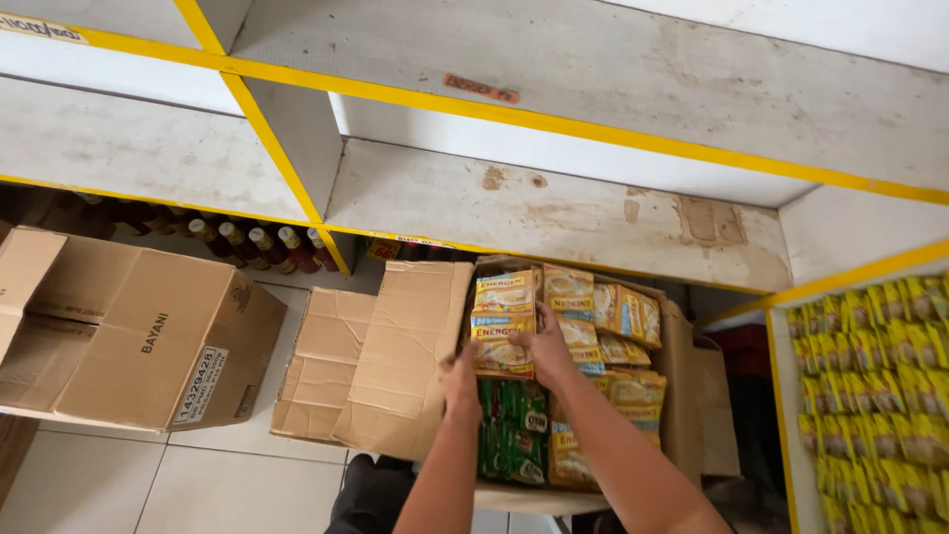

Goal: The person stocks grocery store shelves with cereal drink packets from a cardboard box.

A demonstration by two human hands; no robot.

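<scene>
- The left hand (pixel 461 381) sits nearest the camera, at the near-left edge of the yellow sachet strip (pixel 502 326); its fingers are hidden behind the strip and the carton flap (pixel 400 346), so I cannot tell whether it is closed or only steadying.
- The right hand (pixel 542 348) lies just right of the left, fingers curled over the strip's right edge; it grips the strip, which stands upright above the open carton (pixel 682 376) and between the two hands.
- The strip looks light and floppy, a chain of thin foil sachets; it would likely fold or slide if pinched at one corner, so a hold on both side edges, as here, seems soundest; the film looks smooth and somewhat slippery.
- Just below the hands, green sachets (pixel 514 430) stand packed in the carton; beyond and right of the right hand lie more yellow sachets (pixel 618 316).
- Well left of the left hand rests a second cardboard box (pixel 138 336) on the tiled floor (pixel 208 485).
- Farther off, beyond both hands, brown bottles (pixel 257 245) line the low shelf; above them runs the bare white shelf (pixel 514 208) with yellow edging.
- Far right of the right hand, a rack of yellow packets (pixel 875 386) hangs.
</scene>
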